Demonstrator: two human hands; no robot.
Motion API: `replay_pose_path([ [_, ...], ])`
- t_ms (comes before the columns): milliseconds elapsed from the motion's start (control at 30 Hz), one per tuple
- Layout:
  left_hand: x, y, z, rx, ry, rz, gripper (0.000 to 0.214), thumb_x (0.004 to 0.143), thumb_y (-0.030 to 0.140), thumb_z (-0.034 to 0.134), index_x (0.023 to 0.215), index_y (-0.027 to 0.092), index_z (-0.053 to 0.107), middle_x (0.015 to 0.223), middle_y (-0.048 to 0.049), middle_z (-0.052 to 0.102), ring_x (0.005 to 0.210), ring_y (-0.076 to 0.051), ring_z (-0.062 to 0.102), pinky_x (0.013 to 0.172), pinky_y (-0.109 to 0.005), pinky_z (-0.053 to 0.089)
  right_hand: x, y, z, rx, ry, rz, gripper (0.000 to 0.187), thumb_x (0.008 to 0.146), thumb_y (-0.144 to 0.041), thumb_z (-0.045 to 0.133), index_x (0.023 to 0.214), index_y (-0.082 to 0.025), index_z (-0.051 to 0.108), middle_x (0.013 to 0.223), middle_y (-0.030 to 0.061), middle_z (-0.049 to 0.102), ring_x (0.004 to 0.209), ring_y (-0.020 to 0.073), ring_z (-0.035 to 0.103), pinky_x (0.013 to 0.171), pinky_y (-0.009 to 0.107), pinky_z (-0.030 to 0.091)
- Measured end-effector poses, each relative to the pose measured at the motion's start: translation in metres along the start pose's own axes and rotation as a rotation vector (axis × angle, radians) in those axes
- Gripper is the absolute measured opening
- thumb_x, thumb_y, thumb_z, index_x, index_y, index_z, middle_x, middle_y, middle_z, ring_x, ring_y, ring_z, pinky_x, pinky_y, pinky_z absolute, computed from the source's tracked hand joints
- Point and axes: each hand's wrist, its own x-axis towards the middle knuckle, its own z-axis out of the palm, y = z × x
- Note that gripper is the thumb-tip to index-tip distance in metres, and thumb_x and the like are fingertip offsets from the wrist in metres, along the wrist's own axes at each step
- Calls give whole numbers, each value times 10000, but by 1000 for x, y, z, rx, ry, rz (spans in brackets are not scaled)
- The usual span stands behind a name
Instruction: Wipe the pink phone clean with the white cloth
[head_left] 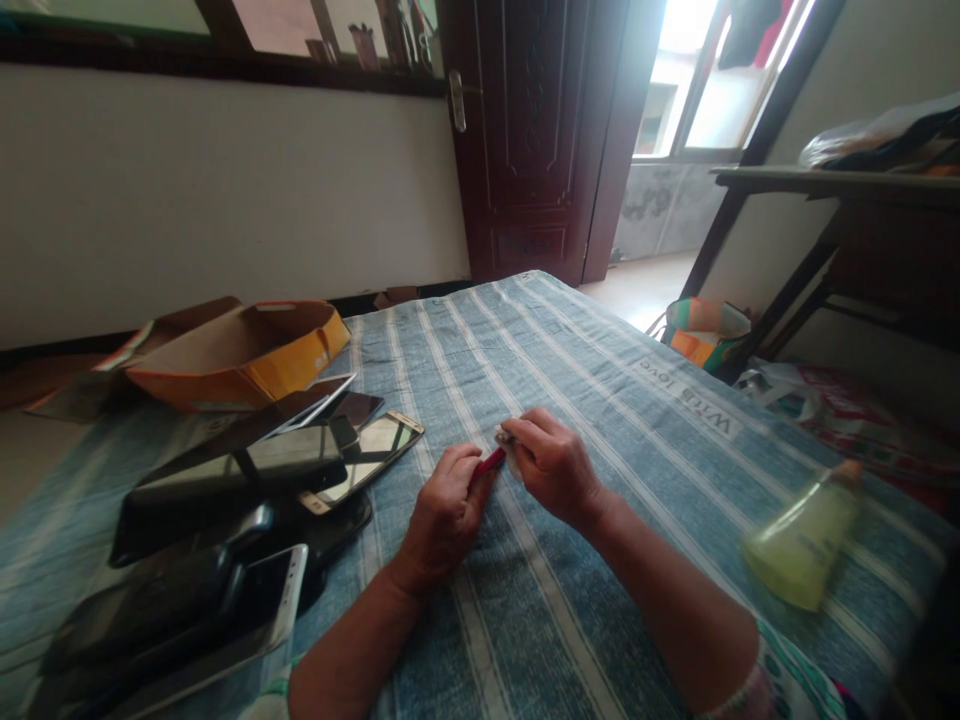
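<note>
Both my hands meet over the middle of a blue striped cloth [570, 620]. My left hand [444, 515] is closed round a small red object [489, 463], of which only one end shows. My right hand [551, 462] pinches a small pale piece [504, 436] right beside the red object's end. What the pale piece is I cannot make out. The two hands nearly touch.
A heap of several phones and tablets [225, 500] lies at the left. An orange cardboard box [240, 350] sits behind it. A yellow-green bottle [806, 535] lies at the right. A dark door [532, 130] stands ahead, a wooden table [832, 200] at far right.
</note>
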Motion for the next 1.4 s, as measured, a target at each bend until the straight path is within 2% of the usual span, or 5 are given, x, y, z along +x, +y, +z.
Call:
replay_pose_path([
  [500, -26, 4, -21, 36, -69, -146, 223, 934, 315, 473, 961, 159, 631, 965, -87, 645, 889, -198, 645, 791, -316, 552, -3, -2, 2, -19, -33, -45, 226, 940, -151, 440, 900, -186, 660, 861, 54, 604, 793, 137, 586, 742, 222, 457],
  [767, -25, 9, -19, 1, -86, -149, 219, 948, 287, 437, 936, 164, 617, 938, -80, 629, 868, -186, 622, 787, -315, 540, -8, -28, 1, -94, -128, -131, 284, 933, -125, 386, 819, -166, 642, 771, 41, 551, 708, 142, 518, 660, 234, 417],
  [900, -24, 11, -22, -32, -95, -148, 207, 950, 244, 415, 975, 159, 602, 944, -82, 629, 870, -181, 624, 776, -302, 543, -12, -39, 5, 45, -164, -155, 290, 916, -113, 392, 794, -170, 648, 751, 30, 555, 688, 129, 521, 661, 223, 434],
  [1167, -30, -2, -9, 249, -22, 60, 227, 944, 254, 472, 1011, 113, 638, 1026, -150, 659, 931, -240, 651, 807, -365, 575, 6, 5, -7, 249, 163, 208, 191, 806, -115, 561, 905, -180, 711, 782, 23, 640, 711, 141, 595, 665, 251, 458],
  [1400, -31, -3, -6, 301, -45, 78, 220, 926, 259, 508, 1026, 111, 637, 1052, -157, 654, 946, -252, 646, 812, -386, 586, 4, 12, -6, 183, 43, 225, 242, 764, -72, 553, 878, -182, 737, 769, 24, 665, 700, 142, 611, 661, 241, 459],
])
